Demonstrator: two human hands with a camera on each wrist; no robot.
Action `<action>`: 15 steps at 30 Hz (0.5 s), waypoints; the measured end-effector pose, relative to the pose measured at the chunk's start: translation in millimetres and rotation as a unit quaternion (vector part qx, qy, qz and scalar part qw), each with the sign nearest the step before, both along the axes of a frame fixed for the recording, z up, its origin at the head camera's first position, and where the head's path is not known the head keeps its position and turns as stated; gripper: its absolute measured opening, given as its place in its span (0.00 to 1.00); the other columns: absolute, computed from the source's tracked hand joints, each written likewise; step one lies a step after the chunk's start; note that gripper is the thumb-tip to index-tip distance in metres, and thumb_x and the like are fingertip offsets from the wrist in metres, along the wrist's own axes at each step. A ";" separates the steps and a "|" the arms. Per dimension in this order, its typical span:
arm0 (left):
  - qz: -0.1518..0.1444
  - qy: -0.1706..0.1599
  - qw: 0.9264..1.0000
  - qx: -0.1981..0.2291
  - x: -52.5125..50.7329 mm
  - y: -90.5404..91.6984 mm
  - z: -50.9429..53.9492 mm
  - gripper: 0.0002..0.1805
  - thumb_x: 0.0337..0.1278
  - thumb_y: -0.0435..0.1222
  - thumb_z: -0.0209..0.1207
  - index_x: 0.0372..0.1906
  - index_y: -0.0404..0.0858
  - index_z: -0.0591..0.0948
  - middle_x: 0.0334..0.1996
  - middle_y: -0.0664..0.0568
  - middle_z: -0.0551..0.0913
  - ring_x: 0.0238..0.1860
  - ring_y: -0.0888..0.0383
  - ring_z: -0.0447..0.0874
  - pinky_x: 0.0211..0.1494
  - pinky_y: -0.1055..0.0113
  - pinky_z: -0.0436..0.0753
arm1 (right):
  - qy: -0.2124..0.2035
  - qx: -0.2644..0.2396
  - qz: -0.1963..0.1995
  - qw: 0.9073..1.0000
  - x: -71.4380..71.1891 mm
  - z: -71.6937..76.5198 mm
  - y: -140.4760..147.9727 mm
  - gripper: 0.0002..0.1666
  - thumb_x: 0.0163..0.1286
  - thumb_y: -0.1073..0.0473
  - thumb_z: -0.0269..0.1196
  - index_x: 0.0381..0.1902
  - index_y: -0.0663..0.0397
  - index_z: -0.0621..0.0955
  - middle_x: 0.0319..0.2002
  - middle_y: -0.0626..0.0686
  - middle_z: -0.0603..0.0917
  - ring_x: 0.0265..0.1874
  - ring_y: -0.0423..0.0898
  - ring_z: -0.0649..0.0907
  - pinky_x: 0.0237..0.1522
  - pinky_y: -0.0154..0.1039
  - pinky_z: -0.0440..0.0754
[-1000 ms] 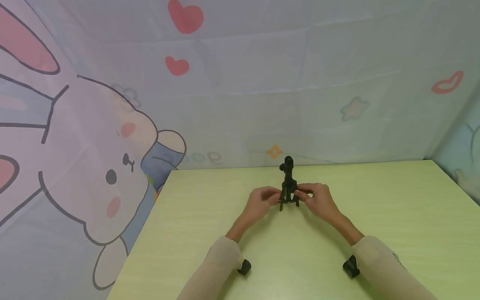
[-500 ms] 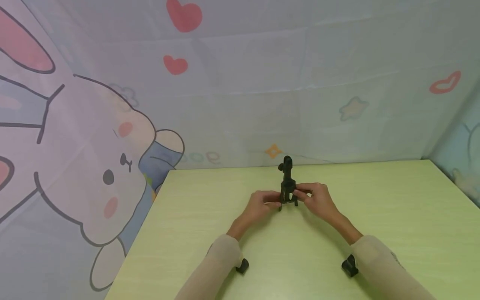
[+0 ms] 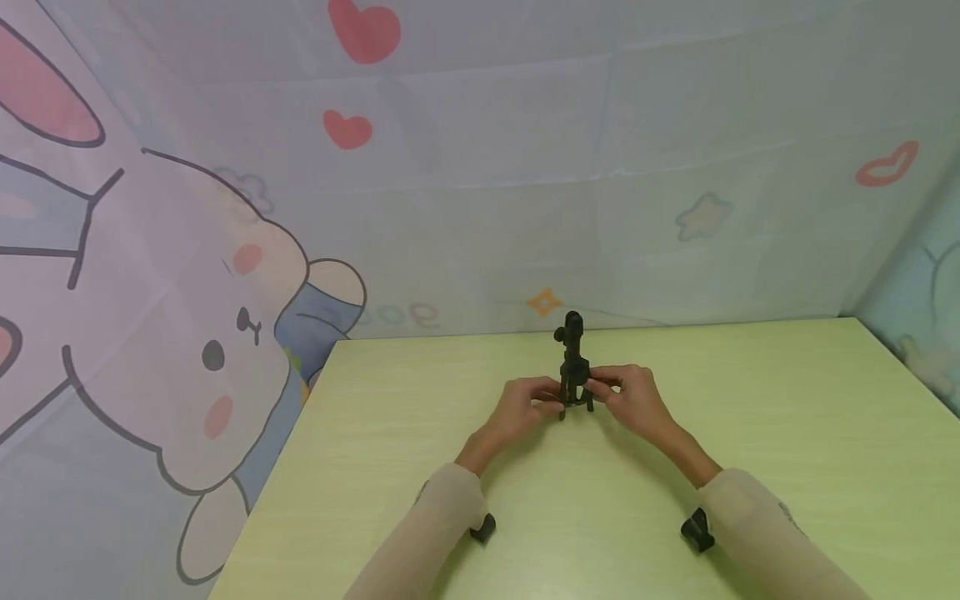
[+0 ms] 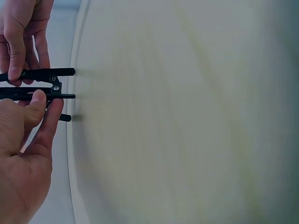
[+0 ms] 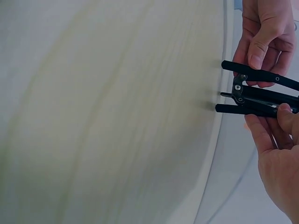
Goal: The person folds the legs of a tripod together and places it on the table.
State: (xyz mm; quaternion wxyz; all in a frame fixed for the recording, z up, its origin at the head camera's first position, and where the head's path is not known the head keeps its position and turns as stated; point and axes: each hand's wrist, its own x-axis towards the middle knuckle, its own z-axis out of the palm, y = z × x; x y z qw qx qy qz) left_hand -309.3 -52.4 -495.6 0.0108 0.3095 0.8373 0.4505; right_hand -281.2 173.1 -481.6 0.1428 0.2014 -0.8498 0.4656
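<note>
A small black tripod (image 3: 573,362) stands upright on its legs near the table's back edge, with a rounded head on top. At its left side the left hand (image 3: 517,408) pinches a leg between thumb and fingers; the left wrist view shows this left hand (image 4: 28,154) with the thumb on the black leg (image 4: 60,96). From the right, the right hand (image 3: 633,400) grips the tripod's other side. In the right wrist view the right hand (image 5: 280,158) has thumb and fingers on a leg (image 5: 233,109), and a metal brace (image 5: 239,87) joins the legs.
The light yellow-green table (image 3: 585,517) meets a patterned cloth backdrop (image 3: 487,208) just behind the tripod. Both forearms rest in beige sleeves (image 3: 427,533), and black wrist devices (image 3: 697,531) show beneath the cuffs.
The left hand's fingers have shifted on the left leg, and that leg sits slightly closer to the others. The right hand keeps its grip. The head view has shifted slightly.
</note>
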 end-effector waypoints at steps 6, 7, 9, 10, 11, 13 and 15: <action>-0.021 -0.024 0.999 -0.011 -2.2 -0.7 1.2 0.11 0.66 0.25 0.66 0.51 0.34 0.86 0.49 0.45 0.88 0.50 0.50 0.90 0.54 0.70 0.84 | 0.003 -0.001 0.007 1.000 0.3 -1.7 1.0 0.10 0.73 0.67 0.67 0.49 0.62 0.90 0.43 0.61 0.90 0.33 0.49 0.90 0.25 0.34 0.80; -0.027 -0.028 0.999 -0.012 -3.3 -1.0 1.4 0.11 0.66 0.24 0.65 0.51 0.34 0.86 0.49 0.44 0.88 0.50 0.49 0.90 0.53 0.71 0.84 | 0.002 -0.002 0.007 1.000 0.1 -2.1 1.0 0.10 0.73 0.67 0.67 0.49 0.62 0.90 0.43 0.61 0.90 0.33 0.49 0.90 0.24 0.34 0.79; -0.037 -0.032 0.999 -0.015 -5.9 -1.4 1.7 0.12 0.65 0.23 0.66 0.51 0.33 0.86 0.49 0.44 0.88 0.50 0.48 0.90 0.52 0.72 0.84 | -0.001 -0.004 0.007 1.000 -0.5 -2.5 0.8 0.11 0.73 0.66 0.67 0.50 0.62 0.90 0.43 0.61 0.90 0.33 0.48 0.90 0.23 0.34 0.78; -0.040 -0.031 0.999 -0.020 -7.0 -1.5 1.9 0.12 0.64 0.23 0.66 0.50 0.32 0.86 0.48 0.43 0.88 0.50 0.48 0.90 0.51 0.72 0.85 | -0.002 -0.004 0.007 1.000 -0.7 -2.8 0.8 0.11 0.73 0.66 0.67 0.50 0.62 0.90 0.43 0.61 0.90 0.33 0.48 0.90 0.23 0.34 0.77; -0.043 -0.027 0.998 -0.026 -8.2 -1.3 2.4 0.12 0.64 0.23 0.67 0.50 0.32 0.86 0.48 0.43 0.88 0.49 0.48 0.90 0.51 0.72 0.84 | -0.002 -0.005 0.007 1.000 -0.7 -2.9 0.8 0.11 0.73 0.66 0.67 0.50 0.61 0.90 0.43 0.61 0.90 0.33 0.48 0.90 0.23 0.34 0.77; -0.050 -0.018 0.998 -0.037 -9.9 -0.8 2.7 0.12 0.63 0.24 0.67 0.50 0.32 0.86 0.48 0.43 0.88 0.49 0.49 0.90 0.52 0.73 0.84 | -0.001 -0.005 0.005 1.000 -0.9 -3.3 1.2 0.10 0.73 0.66 0.67 0.49 0.61 0.90 0.43 0.60 0.91 0.32 0.48 0.90 0.23 0.34 0.76; -0.057 -0.006 0.997 -0.048 -11.5 0.4 2.8 0.12 0.64 0.25 0.67 0.51 0.33 0.86 0.48 0.44 0.89 0.49 0.51 0.90 0.53 0.73 0.84 | 0.006 -0.007 0.002 1.000 -1.0 -3.0 2.1 0.10 0.73 0.66 0.67 0.49 0.60 0.90 0.42 0.59 0.91 0.32 0.51 0.90 0.22 0.34 0.76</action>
